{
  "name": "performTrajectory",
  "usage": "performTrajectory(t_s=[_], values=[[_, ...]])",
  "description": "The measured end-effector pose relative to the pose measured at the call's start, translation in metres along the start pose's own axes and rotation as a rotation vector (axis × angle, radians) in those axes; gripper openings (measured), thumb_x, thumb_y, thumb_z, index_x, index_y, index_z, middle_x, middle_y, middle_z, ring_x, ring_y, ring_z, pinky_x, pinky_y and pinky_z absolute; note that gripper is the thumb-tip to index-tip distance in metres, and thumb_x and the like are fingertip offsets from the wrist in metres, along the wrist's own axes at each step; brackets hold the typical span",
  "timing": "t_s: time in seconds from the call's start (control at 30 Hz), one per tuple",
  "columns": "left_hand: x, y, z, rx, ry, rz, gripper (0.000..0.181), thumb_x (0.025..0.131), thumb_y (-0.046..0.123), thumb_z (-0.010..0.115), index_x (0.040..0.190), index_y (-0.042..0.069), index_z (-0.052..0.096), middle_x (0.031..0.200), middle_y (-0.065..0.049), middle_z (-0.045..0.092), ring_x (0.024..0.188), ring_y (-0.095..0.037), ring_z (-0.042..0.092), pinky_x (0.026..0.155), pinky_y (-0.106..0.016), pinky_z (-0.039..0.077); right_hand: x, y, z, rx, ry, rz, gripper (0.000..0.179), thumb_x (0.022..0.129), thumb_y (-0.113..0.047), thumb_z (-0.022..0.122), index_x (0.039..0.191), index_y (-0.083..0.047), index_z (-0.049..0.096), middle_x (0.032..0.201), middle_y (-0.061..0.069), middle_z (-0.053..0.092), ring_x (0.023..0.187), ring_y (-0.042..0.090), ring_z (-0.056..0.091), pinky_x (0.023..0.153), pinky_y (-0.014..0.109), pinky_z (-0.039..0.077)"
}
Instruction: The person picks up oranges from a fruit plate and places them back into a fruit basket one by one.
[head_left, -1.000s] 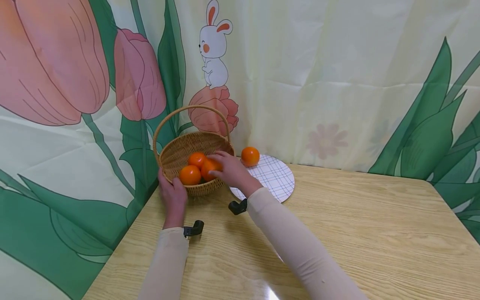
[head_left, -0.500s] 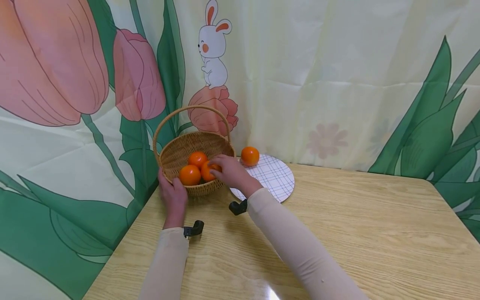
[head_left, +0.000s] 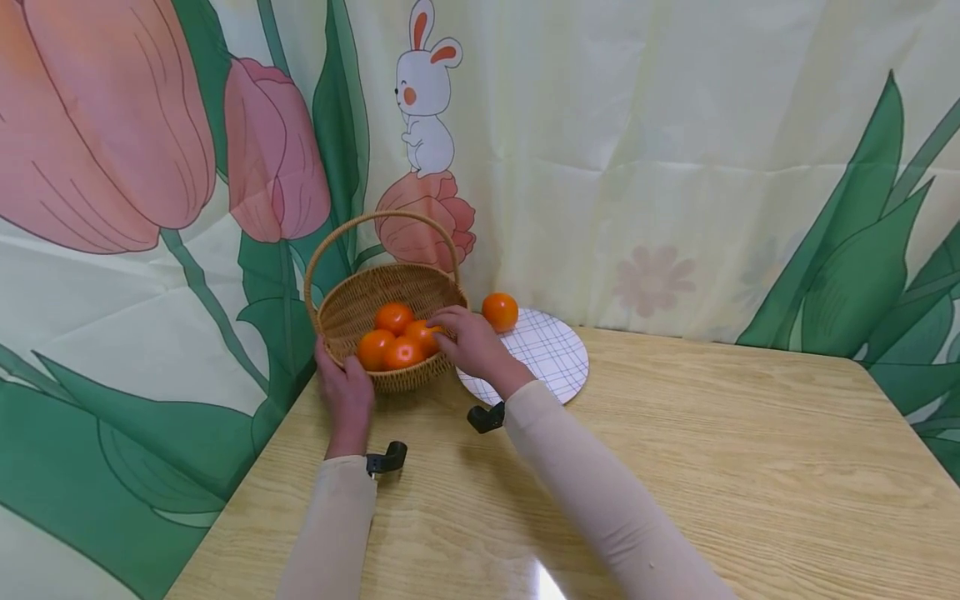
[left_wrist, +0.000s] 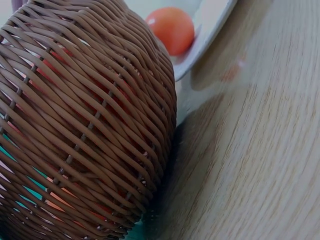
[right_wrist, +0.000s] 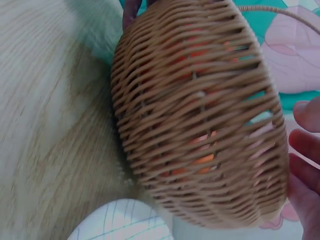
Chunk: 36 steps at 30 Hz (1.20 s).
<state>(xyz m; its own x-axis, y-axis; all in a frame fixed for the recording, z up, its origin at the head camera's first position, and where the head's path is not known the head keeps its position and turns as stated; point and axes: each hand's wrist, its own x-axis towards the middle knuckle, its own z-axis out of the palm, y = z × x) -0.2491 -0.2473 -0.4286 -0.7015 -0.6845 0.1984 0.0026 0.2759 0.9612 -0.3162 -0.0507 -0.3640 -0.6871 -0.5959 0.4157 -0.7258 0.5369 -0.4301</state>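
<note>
A wicker basket (head_left: 393, 382) with a tall arched handle stands at the table's far left, its mouth leaning toward me. Several round, glossy orange fruits (head_left: 393, 317) lie inside. My left hand (head_left: 347, 400) holds the basket's left side near the rim. Over the front right rim hovers my right hand (head_left: 474, 346), its fingers loosely bent beside the rightmost fruit (head_left: 422, 337); in the right wrist view, the fingers (right_wrist: 303, 145) show at the rim with nothing visible in them. One more fruit (head_left: 500, 312) sits on a checked white plate (head_left: 551, 354) to the right.
The wooden table (head_left: 712, 450) stretches to the right and toward me. A curtain (head_left: 675, 167) printed with tulips and a rabbit hangs right behind the basket and plate, and along the left side.
The right hand has drawn slightly right and its fingers have loosened. Another fruit now shows at the front of the basket, where the hand was. The left hand and basket have stayed put.
</note>
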Motion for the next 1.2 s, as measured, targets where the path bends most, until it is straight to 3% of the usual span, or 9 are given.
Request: performTrajectory(t_s=[0.13,0.33,0.5,0.63,0.83,1.07,1.2], values=[[0.0,-0.001,0.0,0.009,-0.007,-0.018,0.056,0.091,0.023,0.034,0.143,0.033,0.016,0.15,0.003,0.02,0.135,-0.021,0.027,0.11,-0.043,0.024,-0.003,0.011,0.0,0.035,0.063,0.003,0.025,0.088,-0.018,0.056,0.111,-0.016,0.064,0.115,-0.001,0.06,0.104,0.017,0.057,0.091,0.03,0.047],[-0.001,-0.002,0.0,0.01,-0.016,-0.05,0.057,0.09,0.025,0.032,0.142,0.037,0.014,0.15,0.005,0.019,0.135,-0.021,0.027,0.11,-0.044,0.025,-0.008,0.028,-0.001,0.043,0.096,0.097,0.028,0.091,-0.024,0.051,0.118,-0.021,0.059,0.121,-0.002,0.056,0.111,0.017,0.052,0.094,0.034,0.045],[0.0,-0.001,0.0,0.009,-0.004,-0.034,0.057,0.09,0.024,0.033,0.142,0.036,0.015,0.15,0.003,0.02,0.134,-0.022,0.028,0.11,-0.044,0.025,-0.007,0.044,-0.003,0.035,0.165,0.133,0.032,0.091,-0.023,0.049,0.121,-0.016,0.056,0.122,0.002,0.054,0.099,0.02,0.056,0.085,0.035,0.048],[0.001,-0.002,0.001,0.019,0.005,-0.018,0.057,0.09,0.022,0.034,0.143,0.033,0.017,0.149,0.001,0.022,0.133,-0.022,0.029,0.109,-0.044,0.026,-0.008,0.058,-0.003,0.015,0.208,0.154,0.033,0.089,-0.018,0.051,0.122,-0.015,0.056,0.123,0.004,0.053,0.103,0.023,0.054,0.088,0.038,0.047],[0.002,-0.002,0.001,0.026,0.001,-0.014,0.057,0.09,0.022,0.034,0.143,0.032,0.017,0.149,-0.001,0.023,0.133,-0.024,0.029,0.109,-0.044,0.026,-0.01,0.073,-0.003,0.035,0.184,0.222,0.039,0.088,-0.02,0.056,0.127,-0.015,0.051,0.133,0.008,0.046,0.121,0.026,0.045,0.101,0.042,0.039],[0.002,-0.001,0.0,0.021,-0.012,-0.022,0.058,0.089,0.024,0.033,0.144,0.031,0.015,0.15,0.001,0.021,0.134,-0.023,0.028,0.11,-0.044,0.025,-0.009,0.083,-0.004,0.054,0.146,0.296,0.046,0.087,-0.03,0.057,0.13,-0.017,0.047,0.136,0.007,0.041,0.121,0.027,0.044,0.101,0.043,0.038],[0.003,-0.002,0.0,0.022,-0.011,-0.02,0.058,0.089,0.024,0.033,0.144,0.031,0.015,0.15,0.001,0.021,0.134,-0.023,0.028,0.11,-0.044,0.025,-0.006,0.088,-0.001,0.064,0.125,0.332,0.046,0.087,-0.028,0.058,0.131,-0.019,0.046,0.138,0.007,0.039,0.122,0.027,0.042,0.101,0.044,0.038]])
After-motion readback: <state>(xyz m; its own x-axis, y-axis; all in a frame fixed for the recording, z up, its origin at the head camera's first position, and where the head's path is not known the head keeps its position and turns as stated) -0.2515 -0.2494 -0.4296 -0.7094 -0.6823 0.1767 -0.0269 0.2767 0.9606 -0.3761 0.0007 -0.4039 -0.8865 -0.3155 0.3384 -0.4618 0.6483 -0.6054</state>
